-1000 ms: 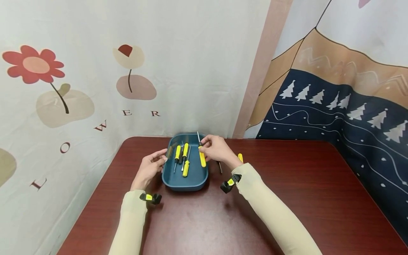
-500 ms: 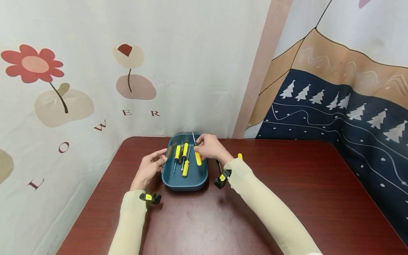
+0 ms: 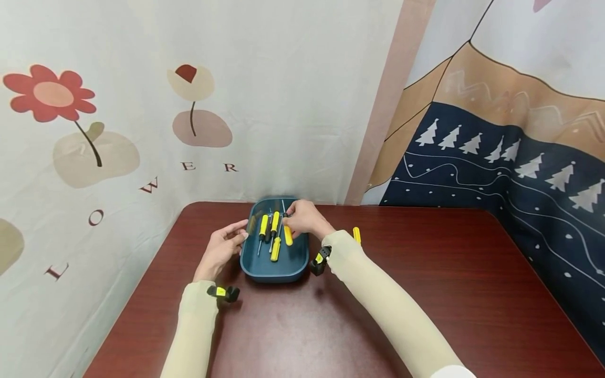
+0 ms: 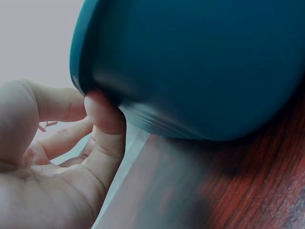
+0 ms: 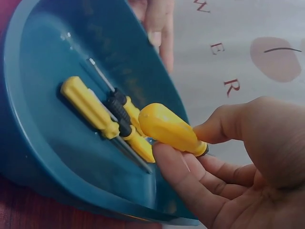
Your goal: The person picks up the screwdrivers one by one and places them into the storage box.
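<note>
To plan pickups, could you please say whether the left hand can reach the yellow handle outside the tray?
Probably not directly: the tray and right sleeve lie between the left hand and the yellow handle.

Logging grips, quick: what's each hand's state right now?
Left hand: open, fingertips touching the tray.
Right hand: closed, holding a screwdriver.

Table [image 3: 472, 273] surface, as seen

Tabletop: reddish-brown, wood-grained, glossy patch toward the near side; far corners rounded. Directly on it: a blue tray [image 3: 274, 276], base down, near the far edge; to the right, apart, a yellow handle [image 3: 356, 234], partly hidden.
</note>
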A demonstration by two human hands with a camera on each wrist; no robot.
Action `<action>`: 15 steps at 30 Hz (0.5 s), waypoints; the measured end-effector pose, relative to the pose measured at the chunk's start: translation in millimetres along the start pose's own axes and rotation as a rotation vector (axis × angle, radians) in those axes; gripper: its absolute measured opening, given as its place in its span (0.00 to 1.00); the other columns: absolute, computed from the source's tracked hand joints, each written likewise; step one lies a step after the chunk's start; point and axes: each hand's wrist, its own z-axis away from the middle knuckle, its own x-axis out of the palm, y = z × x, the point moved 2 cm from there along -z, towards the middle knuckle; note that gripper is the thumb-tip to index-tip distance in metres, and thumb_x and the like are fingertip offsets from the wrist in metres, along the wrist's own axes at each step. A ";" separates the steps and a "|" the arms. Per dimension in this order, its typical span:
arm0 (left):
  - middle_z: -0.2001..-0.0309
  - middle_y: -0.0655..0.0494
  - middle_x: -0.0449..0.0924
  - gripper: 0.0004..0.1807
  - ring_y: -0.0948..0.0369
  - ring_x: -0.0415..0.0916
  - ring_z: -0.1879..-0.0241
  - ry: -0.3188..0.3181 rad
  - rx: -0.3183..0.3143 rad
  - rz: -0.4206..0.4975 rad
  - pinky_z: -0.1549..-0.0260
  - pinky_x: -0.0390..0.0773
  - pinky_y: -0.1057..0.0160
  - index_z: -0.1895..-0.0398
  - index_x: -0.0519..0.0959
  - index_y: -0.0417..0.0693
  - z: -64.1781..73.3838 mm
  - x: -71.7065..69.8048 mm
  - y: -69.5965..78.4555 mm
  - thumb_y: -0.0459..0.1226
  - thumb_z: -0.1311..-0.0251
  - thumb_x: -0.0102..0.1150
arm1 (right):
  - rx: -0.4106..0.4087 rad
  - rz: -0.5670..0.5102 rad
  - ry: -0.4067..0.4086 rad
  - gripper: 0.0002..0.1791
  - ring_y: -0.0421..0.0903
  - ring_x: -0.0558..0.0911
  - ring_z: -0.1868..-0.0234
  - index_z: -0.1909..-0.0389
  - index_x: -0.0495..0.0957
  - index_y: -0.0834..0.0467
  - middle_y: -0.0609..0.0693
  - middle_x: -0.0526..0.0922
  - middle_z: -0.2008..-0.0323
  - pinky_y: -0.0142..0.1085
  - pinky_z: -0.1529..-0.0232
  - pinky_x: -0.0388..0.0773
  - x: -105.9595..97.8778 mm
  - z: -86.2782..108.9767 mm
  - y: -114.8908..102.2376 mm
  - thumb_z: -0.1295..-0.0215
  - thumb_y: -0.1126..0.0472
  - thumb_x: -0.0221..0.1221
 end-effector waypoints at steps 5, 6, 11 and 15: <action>0.57 0.55 0.77 0.25 0.65 0.70 0.73 -0.007 0.006 0.001 0.74 0.74 0.66 0.27 0.71 0.48 0.3 0.0 1.4 0.34 0.25 0.55 | 0.017 0.074 0.009 0.15 0.53 0.91 0.65 0.50 0.79 0.66 0.58 0.84 0.62 0.42 0.60 0.88 3.0 -6.4 1.2 0.29 0.59 0.63; 0.58 0.56 0.76 0.25 0.65 0.70 0.73 -0.009 0.008 0.002 0.74 0.74 0.66 0.27 0.71 0.48 0.3 0.0 1.7 0.34 0.25 0.55 | 0.019 0.088 0.009 0.13 0.53 0.91 0.66 0.53 0.79 0.65 0.57 0.84 0.65 0.42 0.60 0.87 3.7 -8.0 1.7 0.29 0.59 0.63; 0.58 0.56 0.76 0.25 0.65 0.70 0.73 -0.008 0.006 -0.002 0.73 0.75 0.65 0.26 0.71 0.48 -0.4 0.1 0.8 0.34 0.25 0.55 | 0.042 0.150 -0.010 0.18 0.53 0.90 0.68 0.78 0.75 0.59 0.50 0.76 0.82 0.40 0.60 0.87 7.6 -15.1 2.8 0.28 0.57 0.63; 0.58 0.57 0.76 0.25 0.64 0.71 0.73 0.001 -0.003 -0.003 0.73 0.75 0.66 0.27 0.72 0.48 -1.0 0.8 -0.2 0.34 0.25 0.55 | 0.067 0.205 -0.015 0.26 0.52 0.90 0.69 0.88 0.70 0.56 0.47 0.70 0.88 0.38 0.62 0.87 10.5 -20.7 3.0 0.28 0.57 0.63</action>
